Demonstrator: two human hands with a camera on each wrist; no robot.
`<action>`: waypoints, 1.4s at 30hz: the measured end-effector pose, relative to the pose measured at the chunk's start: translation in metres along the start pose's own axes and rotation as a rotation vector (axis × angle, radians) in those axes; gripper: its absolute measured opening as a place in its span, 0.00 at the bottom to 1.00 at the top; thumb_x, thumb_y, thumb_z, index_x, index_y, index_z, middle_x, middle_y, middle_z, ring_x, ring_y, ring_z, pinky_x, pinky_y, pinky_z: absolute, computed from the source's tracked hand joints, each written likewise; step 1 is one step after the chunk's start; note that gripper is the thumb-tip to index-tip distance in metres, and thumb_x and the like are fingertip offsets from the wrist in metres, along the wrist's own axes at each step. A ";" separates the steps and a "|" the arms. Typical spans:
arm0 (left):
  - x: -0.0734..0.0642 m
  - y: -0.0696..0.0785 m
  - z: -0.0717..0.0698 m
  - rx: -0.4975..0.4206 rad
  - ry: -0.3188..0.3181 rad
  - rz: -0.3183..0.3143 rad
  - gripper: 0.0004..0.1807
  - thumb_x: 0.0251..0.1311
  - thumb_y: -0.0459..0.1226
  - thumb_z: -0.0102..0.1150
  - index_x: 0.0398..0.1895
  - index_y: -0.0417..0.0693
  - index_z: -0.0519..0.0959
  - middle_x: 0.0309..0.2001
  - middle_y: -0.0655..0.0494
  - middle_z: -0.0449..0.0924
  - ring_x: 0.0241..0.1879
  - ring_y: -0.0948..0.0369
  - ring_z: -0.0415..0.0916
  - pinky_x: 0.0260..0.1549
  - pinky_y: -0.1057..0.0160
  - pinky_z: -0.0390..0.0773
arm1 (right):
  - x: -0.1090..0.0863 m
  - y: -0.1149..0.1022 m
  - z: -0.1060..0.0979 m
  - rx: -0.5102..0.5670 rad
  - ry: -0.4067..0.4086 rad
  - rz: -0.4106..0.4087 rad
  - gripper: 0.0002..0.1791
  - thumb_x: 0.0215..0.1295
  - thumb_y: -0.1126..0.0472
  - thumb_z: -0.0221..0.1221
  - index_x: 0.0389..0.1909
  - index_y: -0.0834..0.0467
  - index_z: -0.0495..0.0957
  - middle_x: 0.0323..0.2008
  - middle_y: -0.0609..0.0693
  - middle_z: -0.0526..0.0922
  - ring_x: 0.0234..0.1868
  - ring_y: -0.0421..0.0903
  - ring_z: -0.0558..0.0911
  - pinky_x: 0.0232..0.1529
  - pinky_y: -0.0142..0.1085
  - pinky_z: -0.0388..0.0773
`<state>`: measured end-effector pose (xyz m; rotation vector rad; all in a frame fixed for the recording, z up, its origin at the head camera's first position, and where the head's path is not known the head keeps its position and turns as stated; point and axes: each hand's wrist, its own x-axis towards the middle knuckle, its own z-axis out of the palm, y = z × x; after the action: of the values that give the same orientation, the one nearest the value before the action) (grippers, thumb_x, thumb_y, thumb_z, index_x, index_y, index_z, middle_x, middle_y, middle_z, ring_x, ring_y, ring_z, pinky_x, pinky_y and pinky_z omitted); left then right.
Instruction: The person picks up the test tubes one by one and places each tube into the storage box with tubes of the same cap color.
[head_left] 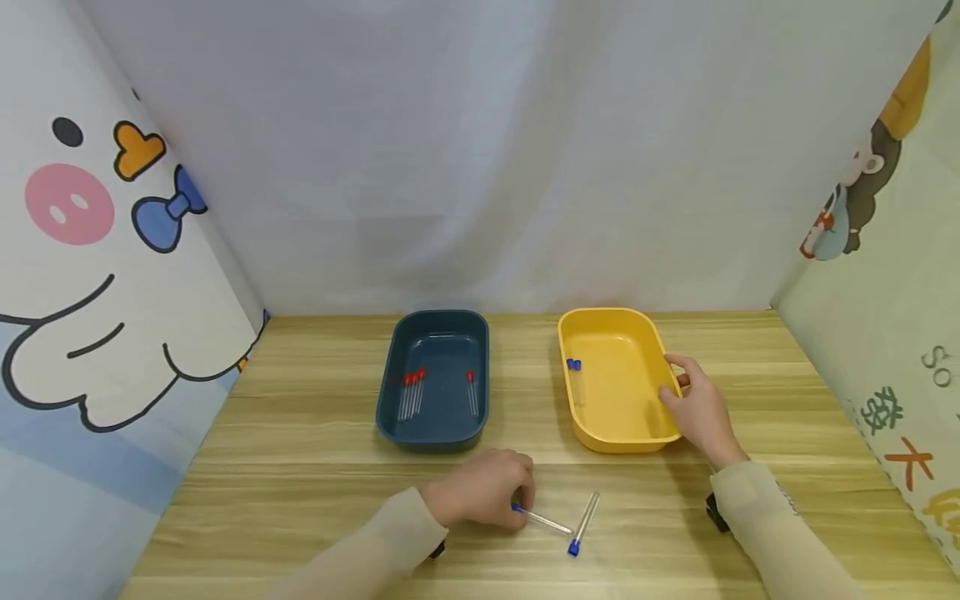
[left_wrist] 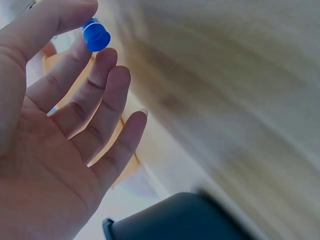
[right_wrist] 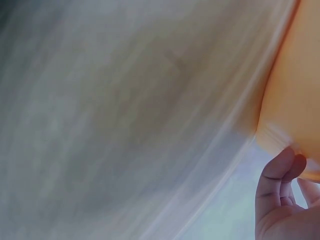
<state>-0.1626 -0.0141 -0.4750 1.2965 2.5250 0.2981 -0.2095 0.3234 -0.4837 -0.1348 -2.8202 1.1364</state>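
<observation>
My left hand [head_left: 491, 489] pinches a clear tube with a blue cap [head_left: 546, 522] near its capped end, low over the table. In the left wrist view the blue cap [left_wrist: 96, 36] shows between thumb and index finger, the other fingers loosely bent. Another blue-capped tube [head_left: 587, 518] lies on the table by the held tube's far end. At the right side wall of the yellow tray [head_left: 615, 445], my right hand [head_left: 701, 410] grips the rim, thumb inside and fingers outside. Two blue-capped tubes [head_left: 574, 377] lie along that tray's left side.
A dark blue tray [head_left: 431, 443] stands left of the yellow one, with several red-capped tubes [head_left: 414, 392] in it. Both trays stand on a wood-grain table [head_left: 300, 467]. A pale curtain [head_left: 525, 167] closes off the back, and printed cloths hang at both sides.
</observation>
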 end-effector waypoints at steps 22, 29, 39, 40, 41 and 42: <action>-0.004 0.006 -0.053 -0.212 0.126 -0.092 0.03 0.62 0.43 0.72 0.34 0.56 0.88 0.31 0.69 0.84 0.31 0.74 0.75 0.35 0.75 0.76 | -0.001 0.000 0.000 0.004 -0.009 0.011 0.30 0.74 0.64 0.54 0.75 0.61 0.64 0.50 0.67 0.76 0.31 0.48 0.74 0.25 0.30 0.74; -0.007 0.004 -0.075 -0.224 0.254 -0.055 0.04 0.62 0.44 0.71 0.34 0.56 0.88 0.31 0.66 0.87 0.32 0.72 0.78 0.36 0.75 0.78 | 0.000 -0.002 0.000 0.004 -0.017 0.018 0.30 0.74 0.64 0.54 0.76 0.61 0.64 0.50 0.67 0.76 0.33 0.49 0.75 0.26 0.31 0.75; -0.011 0.001 -0.087 -0.343 0.359 -0.038 0.05 0.61 0.39 0.72 0.38 0.50 0.88 0.36 0.62 0.87 0.38 0.63 0.82 0.42 0.71 0.82 | -0.003 -0.006 -0.003 0.002 -0.013 0.017 0.30 0.74 0.64 0.54 0.76 0.61 0.64 0.49 0.67 0.76 0.31 0.48 0.74 0.25 0.31 0.74; -0.011 0.001 -0.088 -0.348 0.363 -0.029 0.05 0.61 0.39 0.72 0.38 0.50 0.88 0.36 0.62 0.87 0.38 0.62 0.82 0.42 0.70 0.82 | -0.003 -0.006 -0.004 0.001 -0.012 0.018 0.30 0.74 0.64 0.54 0.76 0.61 0.64 0.49 0.67 0.76 0.31 0.48 0.74 0.25 0.31 0.74; -0.011 0.001 -0.088 -0.354 0.368 -0.019 0.05 0.61 0.38 0.72 0.38 0.49 0.88 0.37 0.61 0.87 0.38 0.61 0.82 0.42 0.70 0.82 | -0.004 -0.006 -0.004 0.001 -0.011 0.019 0.30 0.74 0.64 0.54 0.76 0.61 0.64 0.49 0.66 0.76 0.31 0.48 0.74 0.25 0.31 0.74; -0.011 0.001 -0.088 -0.361 0.372 -0.009 0.05 0.61 0.37 0.72 0.38 0.49 0.88 0.37 0.60 0.86 0.39 0.61 0.82 0.43 0.70 0.82 | -0.004 -0.007 -0.004 0.000 -0.011 0.019 0.30 0.74 0.64 0.54 0.76 0.61 0.64 0.49 0.66 0.76 0.31 0.48 0.74 0.25 0.31 0.74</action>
<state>-0.1861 -0.0268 -0.3903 1.1705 2.5945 1.0242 -0.2052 0.3211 -0.4764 -0.1567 -2.8347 1.1438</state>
